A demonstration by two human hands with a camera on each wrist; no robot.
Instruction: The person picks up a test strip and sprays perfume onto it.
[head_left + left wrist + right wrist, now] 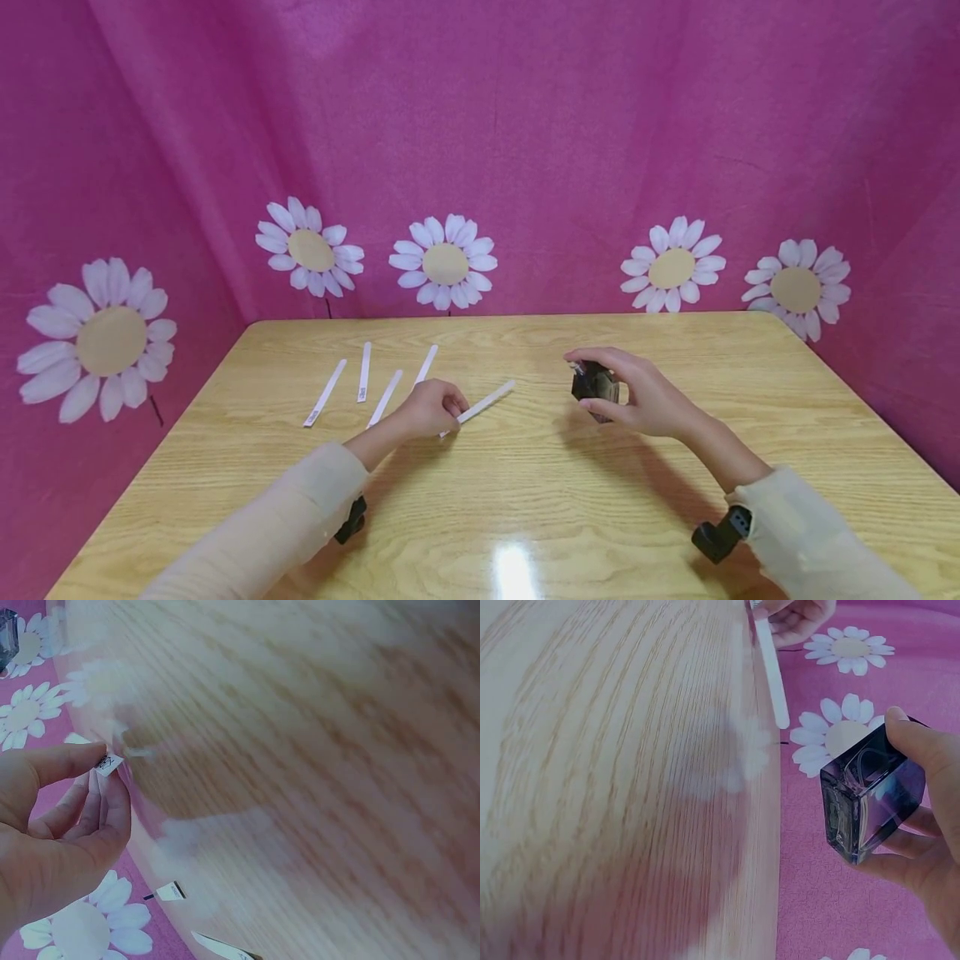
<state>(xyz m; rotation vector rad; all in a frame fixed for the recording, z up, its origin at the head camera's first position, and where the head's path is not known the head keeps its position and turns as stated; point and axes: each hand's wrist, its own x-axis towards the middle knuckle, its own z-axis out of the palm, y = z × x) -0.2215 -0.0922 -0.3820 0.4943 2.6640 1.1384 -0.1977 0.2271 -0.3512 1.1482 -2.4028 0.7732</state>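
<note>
My left hand (pixel 431 408) pinches a white paper test strip (pixel 487 401) by its printed end, between thumb and fingers. The strip's rounded tip points toward the right hand. In the left wrist view the dark print shows on the pinched end of the strip (pixel 110 765). My right hand (pixel 648 396) grips a dark glass perfume bottle (pixel 595 382), tilted, with its small spray nozzle toward the left. The right wrist view shows the bottle's thick clear base (pixel 845 814), with thumb on one side and fingers on the other. A gap separates bottle and strip.
Several more white strips lie on the wooden table (pixel 510 492) to the left, among them one at far left (pixel 325 393), one upright in view (pixel 364 372), and two by the left hand (pixel 386 397). A pink curtain (pixel 555 150) with daisies hangs behind the table.
</note>
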